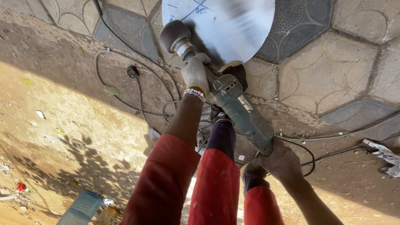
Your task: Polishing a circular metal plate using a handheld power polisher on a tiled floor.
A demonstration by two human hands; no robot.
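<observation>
My left hand (195, 73), in a pale work glove with a bead bracelet at the wrist, grips the front of a green angle grinder (241, 110). My right hand (283, 162), bare, holds the grinder's rear handle. The tool's round dark polishing head (174, 35) rests against the lower left edge of a shiny round metal disc (227, 27) lying on the paving. My legs in red trousers (216, 183) stand below the tool, and one foot (235, 71) presses on the disc's edge.
Black power cables (137, 83) loop over the sandy ground to the left and run off right (333, 135). Hexagonal paving slabs (325, 71) lie under the disc. A plastic bottle (81, 208) lies lower left and a crumpled rag (385, 154) at right.
</observation>
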